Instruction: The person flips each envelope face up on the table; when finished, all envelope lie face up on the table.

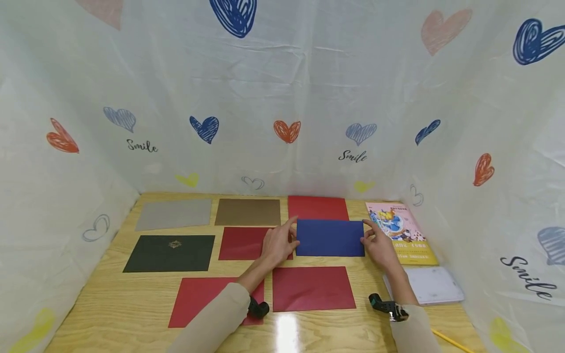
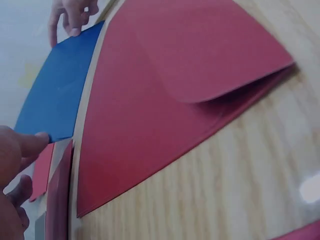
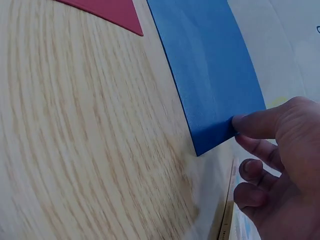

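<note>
A blue envelope (image 1: 330,238) lies flat-side up on the wooden table (image 1: 132,314), right of centre. My left hand (image 1: 278,242) holds its left short edge, with the thumb up by the top corner. My right hand (image 1: 377,245) holds the right short edge, index finger at the top right corner. In the left wrist view a fingertip (image 2: 35,142) sits on the near corner of the blue envelope (image 2: 60,95), and the right hand (image 2: 72,15) shows at the far end. In the right wrist view a fingertip (image 3: 242,122) meets the corner of the blue envelope (image 3: 210,65); the other fingers are curled.
Several more envelopes lie around it: grey (image 1: 174,214), brown (image 1: 248,212), red (image 1: 318,208), black (image 1: 169,253), dark red (image 1: 243,243) and two red ones in front (image 1: 198,299) (image 1: 313,288). At the right lie a picture book (image 1: 401,233), a white pad (image 1: 430,285) and a yellow pencil (image 1: 450,341). Heart-print sheeting walls the table in.
</note>
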Demonstrator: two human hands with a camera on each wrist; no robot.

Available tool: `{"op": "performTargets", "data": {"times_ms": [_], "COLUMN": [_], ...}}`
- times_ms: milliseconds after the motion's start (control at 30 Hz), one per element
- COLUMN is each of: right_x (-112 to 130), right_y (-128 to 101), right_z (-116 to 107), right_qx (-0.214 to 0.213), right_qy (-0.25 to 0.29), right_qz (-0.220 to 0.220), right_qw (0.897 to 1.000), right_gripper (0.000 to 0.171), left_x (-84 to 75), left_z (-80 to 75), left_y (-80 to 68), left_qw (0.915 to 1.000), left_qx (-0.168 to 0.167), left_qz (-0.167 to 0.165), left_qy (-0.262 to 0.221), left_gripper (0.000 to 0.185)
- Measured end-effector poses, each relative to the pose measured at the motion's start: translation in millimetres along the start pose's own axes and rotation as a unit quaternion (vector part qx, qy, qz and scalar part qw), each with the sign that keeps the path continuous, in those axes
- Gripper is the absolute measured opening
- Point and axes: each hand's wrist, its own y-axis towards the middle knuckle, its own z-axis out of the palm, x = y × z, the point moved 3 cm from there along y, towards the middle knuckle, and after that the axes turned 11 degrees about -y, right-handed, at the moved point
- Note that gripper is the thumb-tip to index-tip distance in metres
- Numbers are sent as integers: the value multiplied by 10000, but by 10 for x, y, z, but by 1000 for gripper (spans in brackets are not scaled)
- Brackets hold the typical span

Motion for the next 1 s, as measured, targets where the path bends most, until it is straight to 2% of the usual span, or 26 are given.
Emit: {"op": "performTargets", "data": {"times_ms": [267,533,700,833,1000], "right_x": [-3,-26,7,41,51], "right_y": [3,66,87,92,99], "right_z": [40,97,114,107,98], "right_qx": [201,692,844,898,888], "right_qy": [-306,-380,-581,-765,-696], "right_qz": [-55,24,-39,-115,-147], "right_qw": [9993,9969,9947,9930,9935], "right_gripper": [58,56,47,42,41], "left_x": [38,72,62,51,55], "left_z": [0,19,28,37,44], "left_y": [35,75,67,66,75], "left_qw": [9986,9933,9907,9900,9903], "left_qx": [488,1051,1170,1175,1135], "left_qz": [-172,-432,-478,-392,-400], "left_qy": [-108,232,507,676,698], "left_gripper": [69,70,67,62,60]}}
